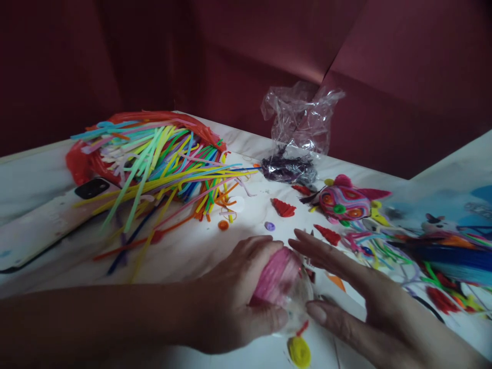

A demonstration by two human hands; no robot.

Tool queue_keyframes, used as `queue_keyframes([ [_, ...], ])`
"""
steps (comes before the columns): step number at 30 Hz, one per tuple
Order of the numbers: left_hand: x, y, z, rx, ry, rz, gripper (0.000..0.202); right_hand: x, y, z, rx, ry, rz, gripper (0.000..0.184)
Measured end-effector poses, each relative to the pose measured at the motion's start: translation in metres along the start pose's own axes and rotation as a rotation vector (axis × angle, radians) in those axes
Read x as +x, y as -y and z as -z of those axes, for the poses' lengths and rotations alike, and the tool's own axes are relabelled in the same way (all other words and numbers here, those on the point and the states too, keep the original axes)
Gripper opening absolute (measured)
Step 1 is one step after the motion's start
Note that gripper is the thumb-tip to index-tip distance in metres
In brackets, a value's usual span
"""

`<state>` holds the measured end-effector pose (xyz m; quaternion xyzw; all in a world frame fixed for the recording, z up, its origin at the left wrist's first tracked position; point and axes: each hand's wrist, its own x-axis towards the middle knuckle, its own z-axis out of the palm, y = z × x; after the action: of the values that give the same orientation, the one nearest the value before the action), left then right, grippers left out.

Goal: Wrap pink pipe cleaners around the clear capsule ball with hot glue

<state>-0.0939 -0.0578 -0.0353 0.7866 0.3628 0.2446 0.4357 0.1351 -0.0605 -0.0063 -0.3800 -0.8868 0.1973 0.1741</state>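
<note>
My left hand [234,300] grips a clear plastic cup [298,302] wrapped or filled with pink coiled strips [277,274], low at the middle of the white table [184,251]. My right hand [346,297] lies against the cup's right side, fingers stretched flat over its top and thumb touching its lower edge. A small yellow coil [300,351] lies on the table just below the cup.
A big heap of coloured strips [161,159] on a red bag lies far left, a phone [46,220] beside it. A crumpled clear bag [300,128] stands at the back. A colourful coiled figure [346,202], red cones and loose strips spread to the right.
</note>
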Motion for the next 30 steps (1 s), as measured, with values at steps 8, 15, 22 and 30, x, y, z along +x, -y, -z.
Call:
queue_keyframes([
  [8, 0.004, 0.010, 0.004, -0.111, 0.008, -0.009, 0.070, 0.001, -0.007, -0.016, -0.085, 0.008, 0.093, 0.047],
  [15, 0.007, 0.018, 0.002, -0.208, -0.113, -0.006, 0.050, -0.001, -0.008, -0.027, -0.412, -0.095, 0.068, 0.055],
  [22, 0.007, 0.017, 0.003, -0.376, -0.086, 0.110, 0.050, -0.002, -0.007, -0.031, -0.547, -0.096, 0.083, 0.060],
  [30, 0.007, 0.010, 0.005, -0.367, -0.058, 0.090, 0.044, -0.006, -0.006, -0.039, -0.663, -0.167, 0.151, 0.060],
])
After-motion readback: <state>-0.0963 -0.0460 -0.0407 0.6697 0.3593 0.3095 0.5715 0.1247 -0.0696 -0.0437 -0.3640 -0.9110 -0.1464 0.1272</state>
